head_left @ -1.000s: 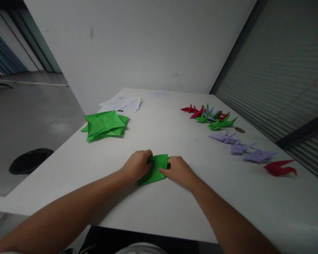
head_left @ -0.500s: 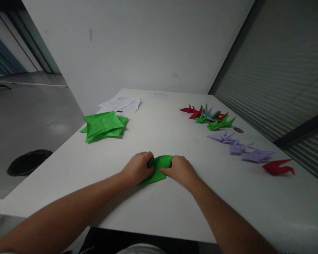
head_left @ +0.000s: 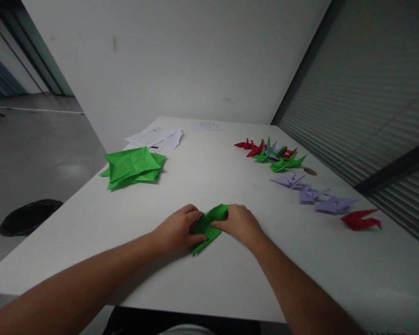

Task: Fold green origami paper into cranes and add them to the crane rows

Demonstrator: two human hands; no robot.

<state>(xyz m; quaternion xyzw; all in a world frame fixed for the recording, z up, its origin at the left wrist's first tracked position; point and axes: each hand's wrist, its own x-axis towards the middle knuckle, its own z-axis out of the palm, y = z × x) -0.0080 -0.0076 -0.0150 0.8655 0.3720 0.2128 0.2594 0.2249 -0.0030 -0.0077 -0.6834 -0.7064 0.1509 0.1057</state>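
A partly folded green origami paper (head_left: pixel 208 226) is held between my two hands just over the near part of the white table. My left hand (head_left: pixel 177 229) grips its left side, thumb on the near face and fingers bent around the far side. At the upper right edge, my right hand (head_left: pixel 240 224) pinches the paper between thumb and fingers. The fingertips behind the paper are partly hidden. To the left lies a stack of creased green paper sheets (head_left: pixel 134 166), apart from both hands.
Folded paper cranes stand along the right: a mixed red and green cluster (head_left: pixel 272 153), several lilac cranes (head_left: pixel 335 204) and a red crane (head_left: pixel 361 220). White printed sheets (head_left: pixel 153 138) lie at the back left. A black-lined bin (head_left: pixel 30 217) is on the floor left of the table (head_left: pixel 209 172).
My left hand has spread its thumb and fingers wider along the green paper. The paper has turned to slant more steeply, its lower end now nearer me. My right hand keeps its pinch.
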